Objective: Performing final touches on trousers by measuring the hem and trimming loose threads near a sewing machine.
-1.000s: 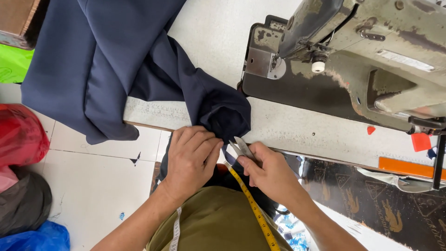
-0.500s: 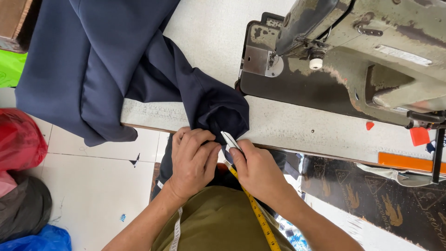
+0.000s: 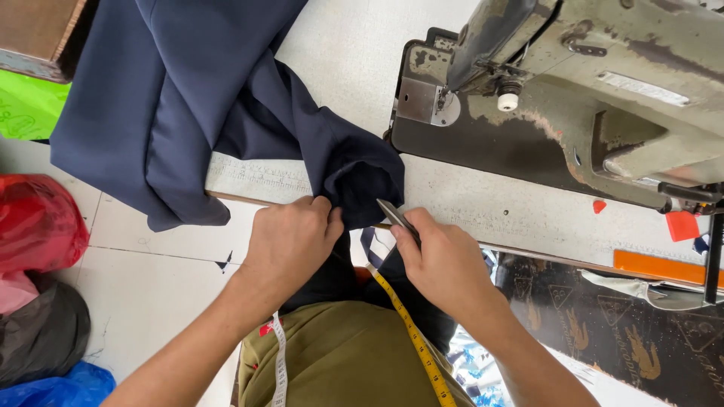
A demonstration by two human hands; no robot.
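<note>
A dark navy garment [image 3: 204, 98] is draped over the white sewing table [image 3: 354, 45] and hangs off its front edge. My left hand [image 3: 290, 241] pinches a bunched end of that cloth at the table edge. My right hand [image 3: 445, 260] holds small metal thread snips [image 3: 396, 215], blades pointing up-left at the bunched cloth. A yellow tape measure [image 3: 411, 335] hangs round my neck over an olive shirt [image 3: 347, 362].
An old grey industrial sewing machine [image 3: 573, 98] fills the right of the table. An orange strip [image 3: 660, 267] lies on the table edge at right. Red [image 3: 38, 222], dark and blue bags [image 3: 53, 384] sit on the tiled floor at left. A brown box [image 3: 41, 34] is top left.
The snips, raised with blades apart a second ago, now lie lower and closed against the cloth end. My left hand has shifted slightly, keeping its grip on the fabric.
</note>
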